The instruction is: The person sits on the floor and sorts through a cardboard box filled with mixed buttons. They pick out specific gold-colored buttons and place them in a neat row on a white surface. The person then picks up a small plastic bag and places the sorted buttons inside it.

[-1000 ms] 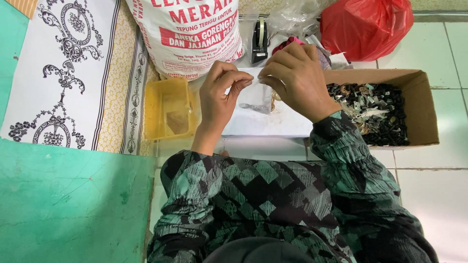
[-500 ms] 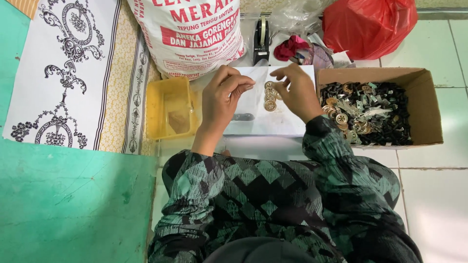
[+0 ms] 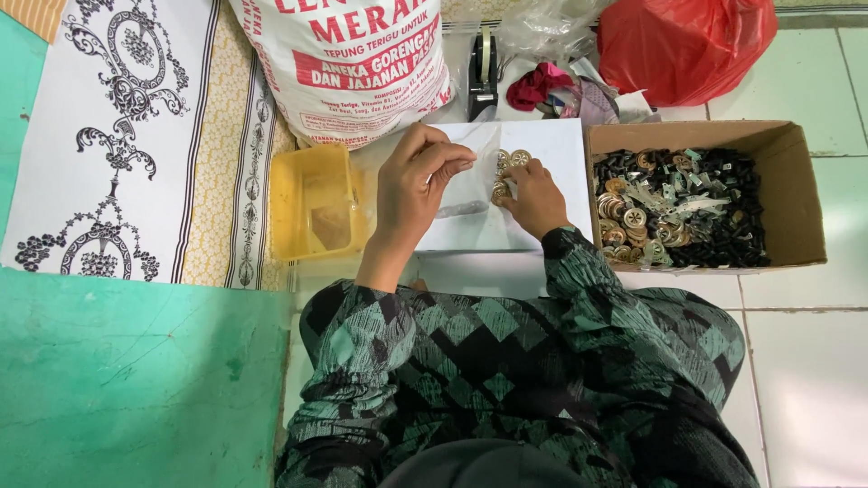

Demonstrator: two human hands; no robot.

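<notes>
My left hand (image 3: 418,185) hovers over a white sheet (image 3: 542,226) on the floor, thumb and fingertips pinched on the edge of a small clear plastic bag (image 3: 470,194). To its right, my right hand (image 3: 535,197) rests low on the sheet, its fingertips curled on a few round gold buttons (image 3: 500,191). Two more gold buttons (image 3: 513,159) lie loose just beyond the fingers. Both sleeves are dark with a green diamond pattern.
An open cardboard box (image 3: 796,194) of black and gold buttons sits at the right. A yellow plastic tub (image 3: 298,194) stands left of the sheet. Behind are a printed flour sack (image 3: 348,63), a tape dispenser (image 3: 484,68), a red plastic bag (image 3: 687,45) and a patterned mat (image 3: 117,136).
Both hands have dropped from a raised position down to the sheet. The right hand moved left off the box side onto the gold buttons; the clear bag came down with the left hand.
</notes>
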